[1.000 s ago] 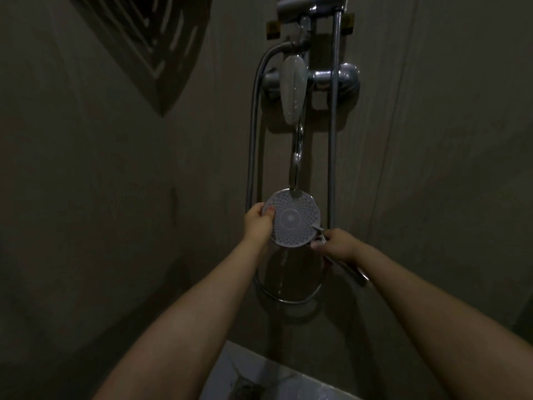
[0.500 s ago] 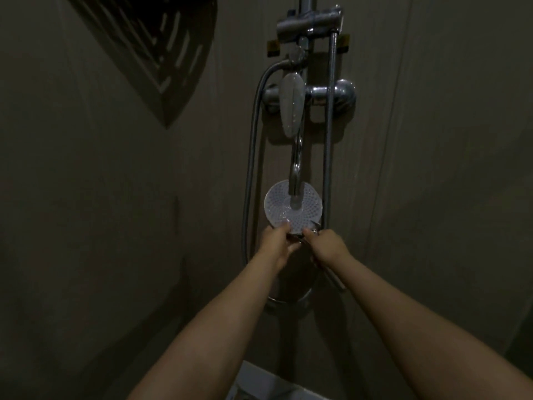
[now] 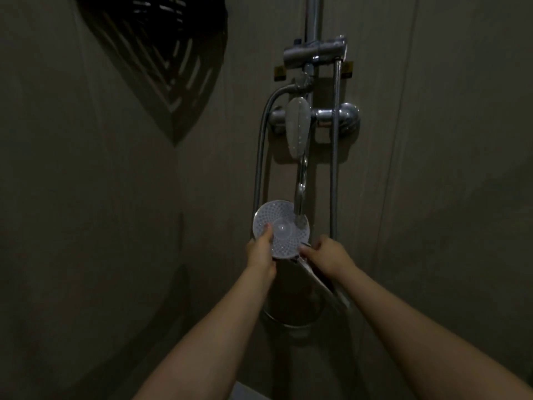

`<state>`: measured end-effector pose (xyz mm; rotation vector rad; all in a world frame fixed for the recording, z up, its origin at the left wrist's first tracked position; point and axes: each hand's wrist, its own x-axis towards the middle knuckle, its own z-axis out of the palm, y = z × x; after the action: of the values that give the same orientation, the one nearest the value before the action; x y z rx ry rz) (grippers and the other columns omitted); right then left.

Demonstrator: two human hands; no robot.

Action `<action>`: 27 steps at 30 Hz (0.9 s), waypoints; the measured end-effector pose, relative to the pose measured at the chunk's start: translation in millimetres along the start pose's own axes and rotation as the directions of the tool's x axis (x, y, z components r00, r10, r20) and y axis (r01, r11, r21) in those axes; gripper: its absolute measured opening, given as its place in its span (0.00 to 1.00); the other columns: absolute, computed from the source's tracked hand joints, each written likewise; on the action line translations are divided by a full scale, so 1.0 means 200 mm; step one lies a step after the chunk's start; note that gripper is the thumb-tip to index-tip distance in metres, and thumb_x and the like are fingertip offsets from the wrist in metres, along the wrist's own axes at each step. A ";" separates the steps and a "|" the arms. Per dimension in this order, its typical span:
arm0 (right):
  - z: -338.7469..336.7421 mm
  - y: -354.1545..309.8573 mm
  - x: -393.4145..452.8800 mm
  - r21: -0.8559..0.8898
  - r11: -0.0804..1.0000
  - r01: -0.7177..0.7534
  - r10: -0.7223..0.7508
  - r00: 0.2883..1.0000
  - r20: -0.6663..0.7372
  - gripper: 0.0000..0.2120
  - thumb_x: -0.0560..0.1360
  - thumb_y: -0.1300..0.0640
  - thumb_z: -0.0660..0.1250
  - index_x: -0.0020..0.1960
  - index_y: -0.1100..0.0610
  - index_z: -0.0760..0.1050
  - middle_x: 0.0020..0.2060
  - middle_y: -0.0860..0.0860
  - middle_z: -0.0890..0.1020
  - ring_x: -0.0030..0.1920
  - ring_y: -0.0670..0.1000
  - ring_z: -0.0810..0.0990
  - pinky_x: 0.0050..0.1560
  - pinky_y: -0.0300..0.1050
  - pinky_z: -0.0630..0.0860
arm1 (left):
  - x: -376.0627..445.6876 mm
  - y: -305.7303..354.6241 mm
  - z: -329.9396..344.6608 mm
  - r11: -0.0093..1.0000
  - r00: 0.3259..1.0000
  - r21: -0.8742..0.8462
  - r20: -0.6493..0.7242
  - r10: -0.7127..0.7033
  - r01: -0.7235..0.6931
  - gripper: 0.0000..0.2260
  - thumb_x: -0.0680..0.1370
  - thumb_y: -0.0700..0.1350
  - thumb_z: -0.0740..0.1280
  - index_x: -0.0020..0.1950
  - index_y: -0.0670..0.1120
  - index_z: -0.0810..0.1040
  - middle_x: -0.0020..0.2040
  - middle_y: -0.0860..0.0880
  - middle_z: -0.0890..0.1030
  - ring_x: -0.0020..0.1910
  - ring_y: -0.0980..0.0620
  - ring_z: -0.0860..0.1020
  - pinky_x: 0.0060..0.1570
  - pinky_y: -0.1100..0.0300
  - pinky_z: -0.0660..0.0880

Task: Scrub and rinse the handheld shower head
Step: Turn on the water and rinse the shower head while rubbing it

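The handheld shower head (image 3: 284, 235) has a round white face dotted with nozzles, turned towards me below the mixer. My left hand (image 3: 261, 254) grips its lower left rim, thumb pressed on the face. My right hand (image 3: 327, 255) is curled round the chrome handle (image 3: 321, 284), which slopes down to the right. A thin stream of water (image 3: 300, 183) falls from under the mixer onto the upper right of the face.
The chrome mixer (image 3: 346, 118) with its white lever (image 3: 298, 127) is fixed to the wall above. A metal hose (image 3: 259, 157) loops down on the left, a riser pipe (image 3: 334, 157) on the right. A dark corner shelf (image 3: 161, 53) hangs top left.
My left hand shifted from the head's left side to its lower rim, thumb now on the face. The head moved up under the water stream. My right hand kept hold of the handle.
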<state>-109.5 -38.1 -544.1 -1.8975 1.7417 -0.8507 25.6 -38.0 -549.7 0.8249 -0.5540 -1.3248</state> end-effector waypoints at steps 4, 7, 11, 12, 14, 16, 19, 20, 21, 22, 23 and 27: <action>-0.13 -0.11 0.10 0.208 0.977 0.056 -0.002 0.968 -0.252 0.11 0.75 0.52 0.67 0.37 0.56 0.71 0.35 0.55 0.77 0.41 0.53 0.76 0.41 0.42 0.69 | -0.01 0.01 0.04 0.991 0.995 0.098 -0.051 0.091 -0.086 0.15 0.76 0.37 0.64 0.62 0.34 0.72 0.47 0.41 0.79 0.37 0.49 0.76 0.28 0.64 0.78; -0.17 -0.15 0.17 0.228 0.973 0.047 -0.003 0.982 -0.190 0.09 0.73 0.53 0.69 0.40 0.56 0.73 0.40 0.56 0.79 0.42 0.53 0.77 0.43 0.45 0.73 | -0.01 0.01 0.06 0.995 0.996 0.079 -0.053 0.070 -0.065 0.15 0.76 0.36 0.64 0.62 0.34 0.72 0.46 0.42 0.79 0.37 0.50 0.76 0.31 0.60 0.78; -0.13 -0.11 0.16 0.375 0.927 -0.011 -0.033 0.993 0.111 0.22 0.72 0.64 0.69 0.64 0.62 0.70 0.56 0.57 0.78 0.55 0.56 0.78 0.53 0.47 0.76 | -0.01 0.04 0.05 0.991 0.997 0.112 -0.002 0.073 -0.072 0.15 0.76 0.35 0.63 0.63 0.35 0.72 0.50 0.40 0.78 0.39 0.48 0.77 0.42 0.53 0.77; -0.12 -0.09 0.15 0.377 0.926 -0.027 -0.021 0.992 0.124 0.23 0.72 0.65 0.69 0.65 0.61 0.69 0.55 0.56 0.78 0.54 0.56 0.78 0.49 0.45 0.77 | -0.01 0.05 0.05 0.990 0.998 0.121 0.021 0.065 -0.068 0.15 0.77 0.36 0.63 0.63 0.37 0.72 0.51 0.40 0.77 0.40 0.48 0.77 0.44 0.51 0.77; -0.08 -0.07 0.16 0.356 0.934 -0.032 0.013 0.998 0.055 0.19 0.73 0.65 0.67 0.63 0.62 0.70 0.50 0.57 0.79 0.44 0.54 0.80 0.38 0.43 0.79 | -0.01 0.06 0.03 0.988 0.997 0.139 0.046 0.058 -0.064 0.15 0.77 0.36 0.63 0.63 0.37 0.72 0.53 0.41 0.76 0.43 0.47 0.77 0.49 0.48 0.76; -0.07 -0.06 0.16 0.316 0.949 -0.009 0.024 0.999 -0.046 0.14 0.74 0.65 0.66 0.59 0.65 0.74 0.44 0.58 0.80 0.36 0.51 0.79 0.33 0.43 0.80 | -0.01 0.05 0.01 0.980 0.998 0.189 0.035 0.056 -0.062 0.15 0.76 0.36 0.63 0.63 0.38 0.72 0.53 0.41 0.77 0.49 0.44 0.77 0.55 0.46 0.75; -0.08 -0.07 0.16 0.194 0.979 0.061 -0.029 0.987 -0.160 0.14 0.73 0.66 0.68 0.57 0.64 0.78 0.50 0.60 0.83 0.47 0.56 0.82 0.52 0.50 0.80 | 0.02 0.04 -0.02 0.947 0.997 0.314 0.024 0.071 -0.075 0.15 0.75 0.37 0.66 0.61 0.36 0.73 0.52 0.41 0.78 0.52 0.43 0.77 0.57 0.46 0.76; -0.09 -0.07 0.15 0.175 0.983 0.062 -0.031 0.984 -0.174 0.14 0.73 0.66 0.67 0.58 0.63 0.78 0.51 0.60 0.83 0.51 0.56 0.82 0.54 0.50 0.79 | 0.03 0.04 -0.03 0.919 0.997 0.388 0.020 0.074 -0.076 0.15 0.74 0.36 0.67 0.60 0.35 0.74 0.52 0.41 0.78 0.51 0.43 0.78 0.56 0.47 0.76; -0.10 -0.08 0.15 0.174 0.983 0.060 -0.029 0.984 -0.175 0.14 0.73 0.66 0.66 0.59 0.62 0.78 0.52 0.59 0.83 0.52 0.56 0.81 0.54 0.49 0.78 | 0.03 0.04 -0.03 0.889 0.997 0.452 0.026 0.076 -0.079 0.14 0.74 0.36 0.68 0.58 0.36 0.74 0.52 0.40 0.79 0.50 0.43 0.78 0.54 0.48 0.77; -0.10 -0.08 0.14 0.177 0.982 0.059 -0.029 0.985 -0.168 0.14 0.74 0.66 0.66 0.60 0.62 0.77 0.53 0.59 0.82 0.53 0.56 0.81 0.55 0.49 0.79 | 0.04 0.04 -0.03 0.862 0.997 0.500 0.028 0.076 -0.080 0.13 0.73 0.36 0.68 0.57 0.37 0.75 0.53 0.39 0.79 0.50 0.43 0.78 0.52 0.48 0.77; -0.10 -0.08 0.14 0.182 0.981 0.066 -0.036 0.986 -0.164 0.15 0.74 0.66 0.65 0.60 0.62 0.77 0.54 0.59 0.82 0.53 0.57 0.81 0.56 0.51 0.78 | 0.06 0.05 -0.04 0.847 0.996 0.525 0.029 0.087 -0.089 0.12 0.73 0.36 0.69 0.55 0.38 0.76 0.55 0.38 0.80 0.50 0.42 0.78 0.51 0.49 0.78; -0.11 -0.10 0.14 0.159 0.979 0.124 -0.085 0.969 -0.230 0.15 0.73 0.65 0.67 0.60 0.63 0.77 0.55 0.58 0.82 0.55 0.56 0.80 0.55 0.42 0.74 | 0.07 0.07 -0.03 0.766 0.985 0.627 0.012 0.172 -0.142 0.13 0.73 0.38 0.69 0.56 0.38 0.76 0.56 0.39 0.80 0.55 0.41 0.79 0.55 0.48 0.77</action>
<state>-110.0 -60.5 -509.9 -1.8511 1.6399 -1.2547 41.4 -49.3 -544.7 1.3193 -1.0379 -0.9561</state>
